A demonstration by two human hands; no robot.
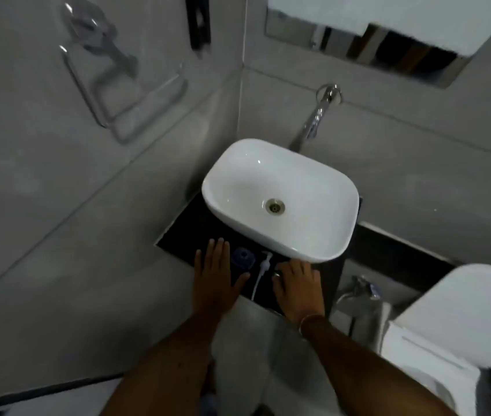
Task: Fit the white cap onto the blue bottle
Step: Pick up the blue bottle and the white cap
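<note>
On the black counter [196, 232] at six o'clock of the white basin [280, 196], blue bottle [243, 257] uncapped, white cap [263, 267] with pump tube at its three o'clock, left hand [215, 273] and right hand [296, 288] flat, fingers spread, holding nothing

You see a glossy white ceramic basin [280, 196] on a dark, smooth bench [205, 229]. The blue bottle [243, 257] and white cap [263, 271] look like plastic. Upper right, the tap [316, 115] is shiny metal; upper left, so is the towel ring [124, 94]. The wall [43, 181] is matt grey.
</note>
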